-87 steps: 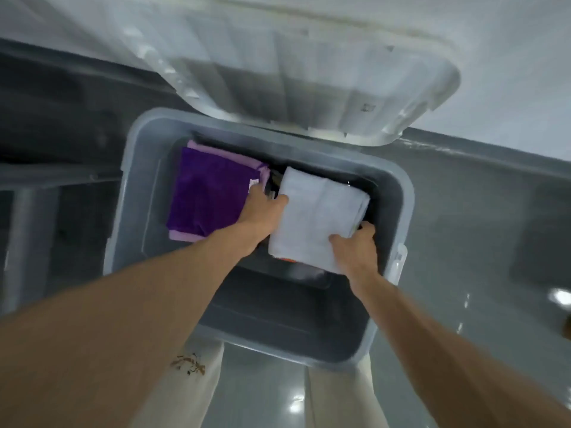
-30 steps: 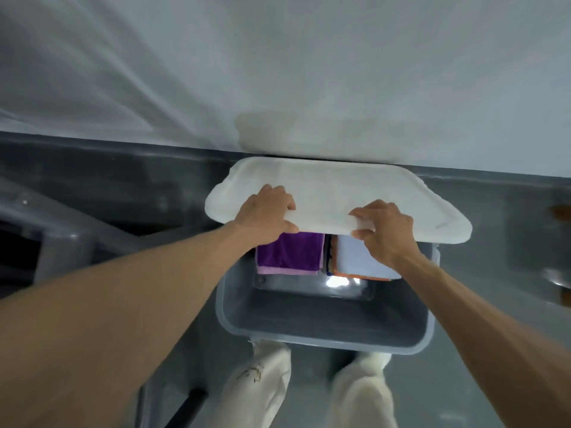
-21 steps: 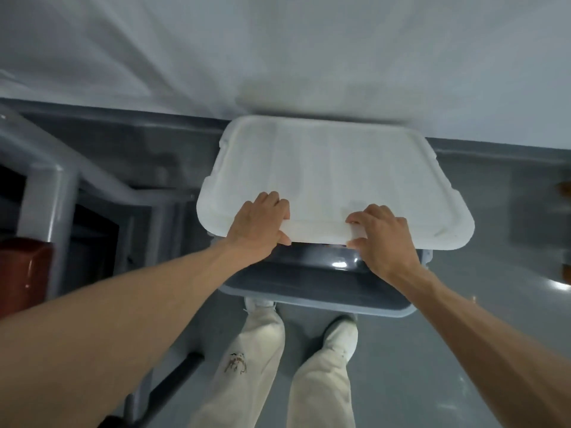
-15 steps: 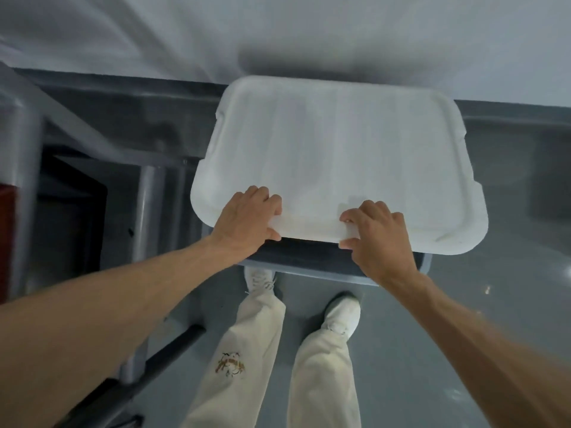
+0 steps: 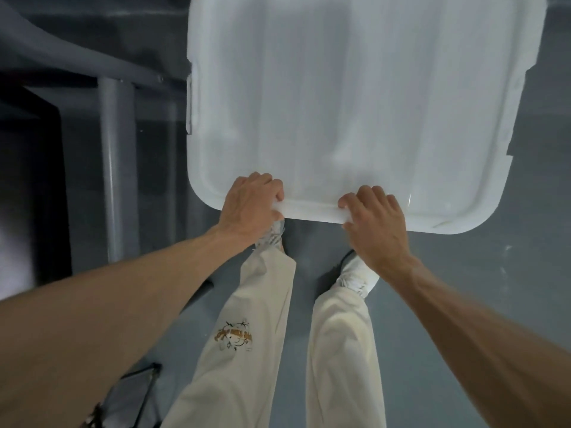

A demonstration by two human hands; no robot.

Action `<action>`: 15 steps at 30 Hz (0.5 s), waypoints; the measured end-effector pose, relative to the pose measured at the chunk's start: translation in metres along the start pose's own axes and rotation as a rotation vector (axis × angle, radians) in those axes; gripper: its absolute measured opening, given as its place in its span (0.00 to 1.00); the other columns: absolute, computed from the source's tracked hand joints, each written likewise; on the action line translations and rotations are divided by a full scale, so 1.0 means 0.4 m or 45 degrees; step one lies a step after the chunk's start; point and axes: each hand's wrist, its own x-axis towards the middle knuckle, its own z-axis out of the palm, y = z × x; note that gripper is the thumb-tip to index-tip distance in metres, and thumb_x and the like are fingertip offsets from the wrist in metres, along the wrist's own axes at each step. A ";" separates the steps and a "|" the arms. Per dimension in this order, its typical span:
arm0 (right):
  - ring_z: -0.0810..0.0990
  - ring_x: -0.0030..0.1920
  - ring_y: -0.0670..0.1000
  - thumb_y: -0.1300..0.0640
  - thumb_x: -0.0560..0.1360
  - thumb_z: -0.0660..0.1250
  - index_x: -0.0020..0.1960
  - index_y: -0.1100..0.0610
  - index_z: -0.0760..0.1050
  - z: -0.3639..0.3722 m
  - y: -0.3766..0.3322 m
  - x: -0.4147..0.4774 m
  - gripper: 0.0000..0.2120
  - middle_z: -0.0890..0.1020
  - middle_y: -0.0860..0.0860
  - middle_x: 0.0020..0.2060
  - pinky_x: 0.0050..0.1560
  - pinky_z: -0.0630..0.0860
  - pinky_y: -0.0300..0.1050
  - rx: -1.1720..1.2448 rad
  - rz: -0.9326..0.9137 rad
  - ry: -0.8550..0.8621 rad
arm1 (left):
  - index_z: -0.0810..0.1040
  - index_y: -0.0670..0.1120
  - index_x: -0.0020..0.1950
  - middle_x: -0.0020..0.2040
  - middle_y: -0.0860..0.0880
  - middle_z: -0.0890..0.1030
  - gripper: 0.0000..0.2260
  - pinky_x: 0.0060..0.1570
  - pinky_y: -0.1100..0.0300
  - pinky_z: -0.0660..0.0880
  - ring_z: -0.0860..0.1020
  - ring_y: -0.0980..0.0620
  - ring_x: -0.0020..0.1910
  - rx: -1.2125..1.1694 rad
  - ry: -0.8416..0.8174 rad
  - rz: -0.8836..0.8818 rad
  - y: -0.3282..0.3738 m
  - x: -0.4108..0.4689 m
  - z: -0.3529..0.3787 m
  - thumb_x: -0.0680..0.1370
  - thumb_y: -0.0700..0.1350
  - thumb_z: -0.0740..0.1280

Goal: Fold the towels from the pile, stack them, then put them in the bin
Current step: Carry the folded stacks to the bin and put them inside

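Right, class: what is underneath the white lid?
Nothing beneath the white lid shows: it covers whatever it sits over. No bin or towel is visible. The left hand and right hand grip its near edge; past that edge, grey floor and shoes appear.

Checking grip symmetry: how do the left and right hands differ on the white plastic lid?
The left hand grips the white plastic lid by its near-left corner; the right hand grips nearer mid-edge. The left hand sits higher in view than the right hand. Both pinch its near rim.

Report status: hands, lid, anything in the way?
Gripping the lid at its near edge: left hand, right hand. It lies flat, bin hidden beneath. Nothing seen blocking.
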 end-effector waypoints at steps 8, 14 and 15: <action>0.77 0.41 0.58 0.67 0.58 0.79 0.48 0.59 0.78 -0.020 -0.033 0.035 0.20 0.79 0.54 0.41 0.43 0.75 0.49 0.152 0.037 -0.206 | 0.78 0.46 0.53 0.50 0.50 0.78 0.08 0.55 0.58 0.65 0.74 0.50 0.52 -0.036 0.068 -0.075 -0.034 -0.010 -0.008 0.75 0.43 0.71; 0.73 0.58 0.54 0.58 0.76 0.67 0.59 0.56 0.75 -0.068 -0.078 0.096 0.12 0.76 0.51 0.56 0.56 0.66 0.45 0.147 0.185 -0.421 | 0.79 0.46 0.58 0.54 0.50 0.78 0.08 0.55 0.60 0.71 0.75 0.54 0.54 -0.516 -0.089 -0.281 -0.074 -0.002 -0.049 0.80 0.43 0.64; 0.72 0.60 0.54 0.57 0.77 0.66 0.61 0.56 0.74 -0.078 -0.087 0.111 0.13 0.75 0.51 0.59 0.59 0.65 0.45 0.149 0.195 -0.437 | 0.79 0.46 0.58 0.56 0.50 0.78 0.08 0.53 0.62 0.71 0.75 0.55 0.53 -0.570 -0.096 -0.333 -0.085 0.004 -0.063 0.81 0.43 0.63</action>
